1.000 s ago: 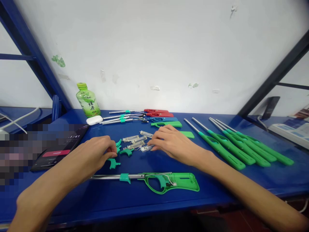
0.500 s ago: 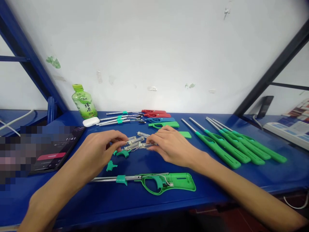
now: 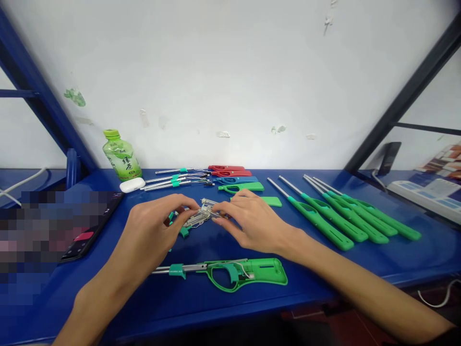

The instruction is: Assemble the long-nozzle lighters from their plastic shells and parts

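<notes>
Over the middle of the table, my left hand (image 3: 154, 223) has thumb and fingers pinched at a small clear lighter fuel tank (image 3: 205, 211) with a metal valve end. My right hand (image 3: 254, 221) is closed on another clear tank, its fingertips close to the left ones. Several more clear tanks (image 3: 196, 220) lie in a pile under the fingers. Teal triggers (image 3: 184, 232) are beside the pile, partly hidden by my left hand. Nearer me lies an open green lighter shell (image 3: 268, 273) with a metal tube, a teal trigger and a white hose in it.
Several closed green lighters (image 3: 334, 226) lie at right. At the back are metal tubes (image 3: 169, 182) with wires, and red shells (image 3: 230, 170), a blue shell (image 3: 237, 180) and green shells (image 3: 248, 187). A tea bottle (image 3: 124, 156), a white case (image 3: 132, 185) and a phone (image 3: 93, 226) stand or lie left.
My left hand has moved right, and the fingertips of both hands are now closer together over the pile. The view has shifted slightly.
</notes>
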`<state>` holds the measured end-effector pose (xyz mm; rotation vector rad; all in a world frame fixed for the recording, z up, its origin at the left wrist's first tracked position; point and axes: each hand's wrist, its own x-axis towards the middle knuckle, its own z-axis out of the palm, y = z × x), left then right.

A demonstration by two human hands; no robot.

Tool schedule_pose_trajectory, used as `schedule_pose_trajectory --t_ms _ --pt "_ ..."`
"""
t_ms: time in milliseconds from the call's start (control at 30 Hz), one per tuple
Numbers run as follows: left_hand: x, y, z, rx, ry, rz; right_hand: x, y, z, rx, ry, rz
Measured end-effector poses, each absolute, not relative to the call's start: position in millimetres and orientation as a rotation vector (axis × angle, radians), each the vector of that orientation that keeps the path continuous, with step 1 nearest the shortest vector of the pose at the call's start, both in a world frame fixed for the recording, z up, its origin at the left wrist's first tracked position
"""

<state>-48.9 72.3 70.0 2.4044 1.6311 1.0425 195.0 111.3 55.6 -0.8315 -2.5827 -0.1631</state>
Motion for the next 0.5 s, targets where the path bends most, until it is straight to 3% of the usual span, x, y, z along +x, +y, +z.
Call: schedule_pose_trajectory --t_ms 500 --pt "-48.3 72.3 67.5 2.508 1.631 1.251 194.6 110.0 53.8 -0.834 -2.502 -0.215"
